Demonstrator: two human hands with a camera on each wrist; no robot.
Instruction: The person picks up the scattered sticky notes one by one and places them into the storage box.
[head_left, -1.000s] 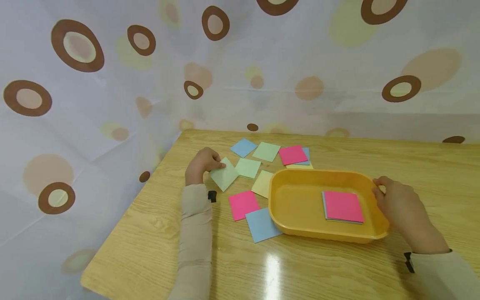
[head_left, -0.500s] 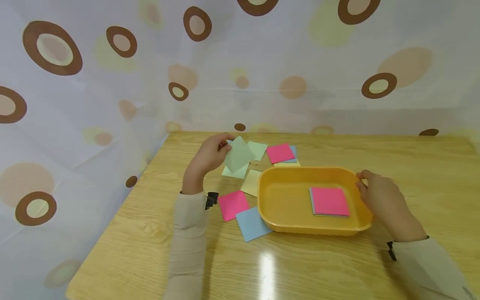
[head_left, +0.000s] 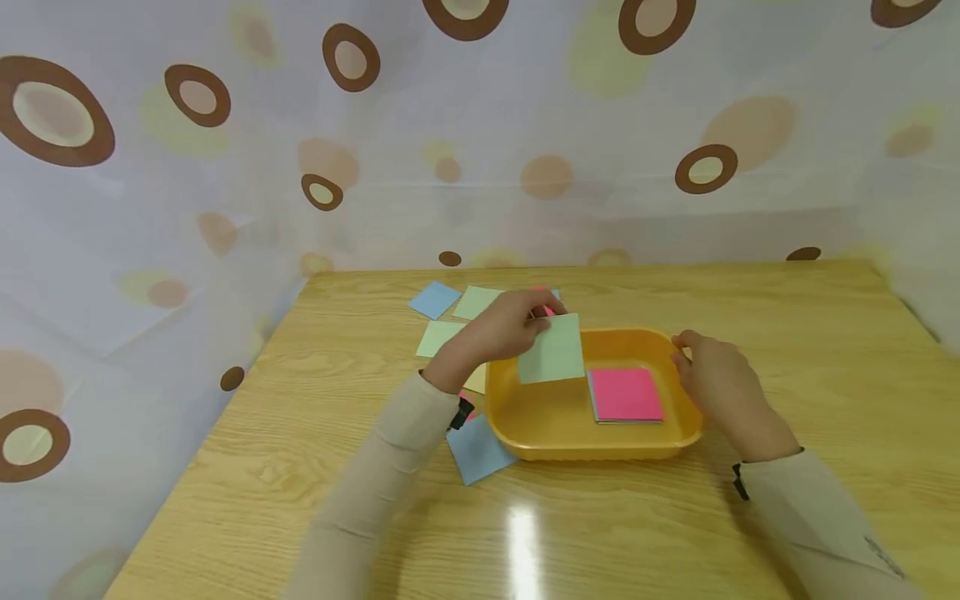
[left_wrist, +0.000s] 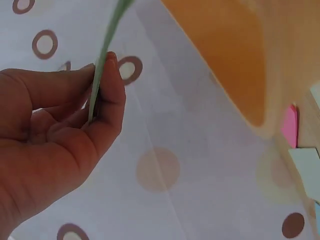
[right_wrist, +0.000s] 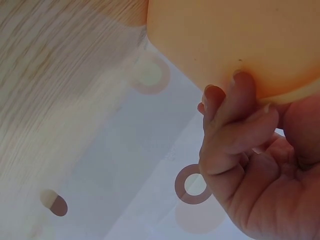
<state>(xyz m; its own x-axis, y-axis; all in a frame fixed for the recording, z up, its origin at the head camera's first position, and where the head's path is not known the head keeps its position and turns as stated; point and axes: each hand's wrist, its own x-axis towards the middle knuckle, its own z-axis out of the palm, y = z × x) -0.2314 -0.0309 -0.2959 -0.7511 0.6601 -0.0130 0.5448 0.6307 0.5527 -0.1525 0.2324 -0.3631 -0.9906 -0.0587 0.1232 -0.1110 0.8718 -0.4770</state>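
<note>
Over the left half of the yellow-orange plastic tray [head_left: 600,452], my left hand [head_left: 504,327] pinches a pale green sticky note [head_left: 552,354] between thumb and fingers. The left wrist view shows the note [left_wrist: 104,60] edge-on between thumb and fingertips. My right hand [head_left: 723,385] grips the tray's right rim; in the right wrist view its fingers [right_wrist: 239,95] press the outer wall with the thumb over the rim. Inside the tray, toward the right, lies a neat stack of sticky notes [head_left: 626,394] with a pink one on top.
Left of the tray, loose notes lie on the wooden table [head_left: 315,417]: a blue note [head_left: 435,300], pale green notes [head_left: 440,337] and a nearer blue note [head_left: 480,450] at the tray's corner. Pink and yellow ones are partly hidden by my left arm. A patterned curtain [head_left: 525,125] hangs behind.
My left hand has lifted the pale green note from the left of the tray and carried it right, over the tray. My right hand keeps its grip on the rim. The head view has shifted.
</note>
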